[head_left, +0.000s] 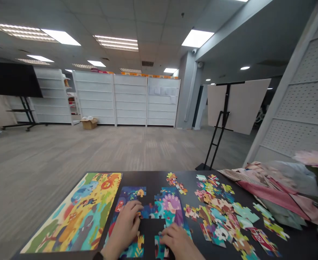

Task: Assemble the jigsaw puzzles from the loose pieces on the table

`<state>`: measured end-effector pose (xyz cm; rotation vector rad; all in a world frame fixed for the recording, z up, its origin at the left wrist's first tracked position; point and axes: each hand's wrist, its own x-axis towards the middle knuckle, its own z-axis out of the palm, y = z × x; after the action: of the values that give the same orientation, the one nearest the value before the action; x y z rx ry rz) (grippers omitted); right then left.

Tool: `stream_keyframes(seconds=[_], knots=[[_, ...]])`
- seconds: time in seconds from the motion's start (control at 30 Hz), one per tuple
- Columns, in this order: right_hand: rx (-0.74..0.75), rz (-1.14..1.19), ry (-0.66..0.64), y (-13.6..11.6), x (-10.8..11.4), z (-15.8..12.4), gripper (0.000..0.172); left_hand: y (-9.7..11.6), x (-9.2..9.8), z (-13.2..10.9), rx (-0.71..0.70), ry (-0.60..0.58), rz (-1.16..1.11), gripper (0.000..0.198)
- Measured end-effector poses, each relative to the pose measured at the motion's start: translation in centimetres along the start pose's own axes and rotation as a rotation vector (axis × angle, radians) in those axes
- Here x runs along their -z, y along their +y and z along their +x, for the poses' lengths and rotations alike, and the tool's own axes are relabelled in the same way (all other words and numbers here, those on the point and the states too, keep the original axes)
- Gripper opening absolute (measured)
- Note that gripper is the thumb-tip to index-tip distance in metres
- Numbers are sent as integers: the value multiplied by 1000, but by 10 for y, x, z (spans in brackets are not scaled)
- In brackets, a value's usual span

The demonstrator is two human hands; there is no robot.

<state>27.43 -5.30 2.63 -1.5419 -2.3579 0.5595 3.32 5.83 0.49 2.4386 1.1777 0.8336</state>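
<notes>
A partly joined jigsaw puzzle (175,213) in blue and purple, with a pink peacock, lies on the black table in front of me. A gap runs through its middle. My left hand (128,220) rests on its left part, fingers stretched out and thumb apart, fingertips near the joined middle strip (148,211). At the lower right of the gap, my right hand (175,238) has bent fingers closed at the edge of a teal puzzle piece (158,249). The palm side of both hands is hidden.
A finished yellow animal picture (80,213) lies at the left of the table (115,202). Several loose puzzle pieces (215,206) are heaped at the right, with a small cluster (176,183) at the back. Crumpled pink cloth (280,191) lies at the right edge.
</notes>
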Motion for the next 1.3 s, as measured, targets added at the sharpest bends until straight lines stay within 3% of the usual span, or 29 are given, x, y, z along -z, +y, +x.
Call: stream_keyframes(seconds=[0.1, 0.23, 0.33, 0.5, 0.83, 1.1, 1.3], knots=[[-34, 88, 72, -1, -11, 4, 36, 5, 3, 0, -26, -31, -23, 35], [-21, 177, 193, -8, -10, 26, 44, 11, 6, -1, -68, -69, -43, 35], [6, 156, 245, -12, -12, 45, 33, 12, 6, -2, -78, -87, -50, 35], [25, 80, 242, -15, -22, 54, 11, 13, 10, -2, -79, -140, -58, 45], [57, -2, 205, -23, -8, 44, 18, 11, 13, -2, -49, -190, -31, 55], [46, -92, 190, -13, -18, 45, 20, 10, 13, -2, -50, -216, -8, 58], [23, -130, 186, -21, -23, 43, 21, 11, 13, -3, -57, -216, -7, 57]])
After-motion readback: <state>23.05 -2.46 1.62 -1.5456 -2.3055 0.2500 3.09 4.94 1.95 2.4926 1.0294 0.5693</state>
